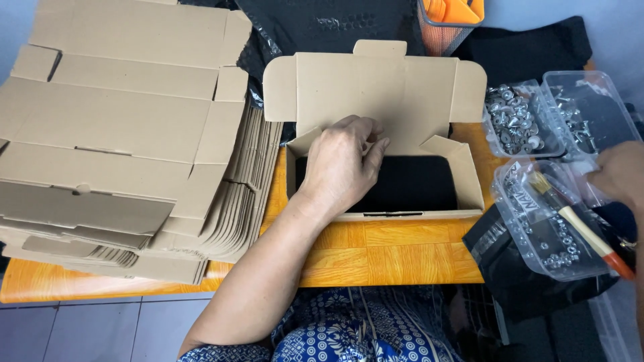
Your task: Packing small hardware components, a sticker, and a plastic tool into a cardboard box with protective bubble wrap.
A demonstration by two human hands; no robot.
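Your left hand [343, 163] rests palm down inside the open cardboard box [376, 94], fingers spread over the black item [416, 184] lying in its bottom. The box sits on the orange wooden table [389, 251] with its lid flap standing up behind. To your left, a tall stack of flat cardboard blanks [121, 134] covers that end of the table. Your right hand [620, 174] is at the frame's right edge, touching a clear plastic tray [537, 228] of small metal parts; a brush [577, 224] with an orange-tipped handle lies across it, and you may be holding it. Another clear tray [520, 121] of metal studs sits behind.
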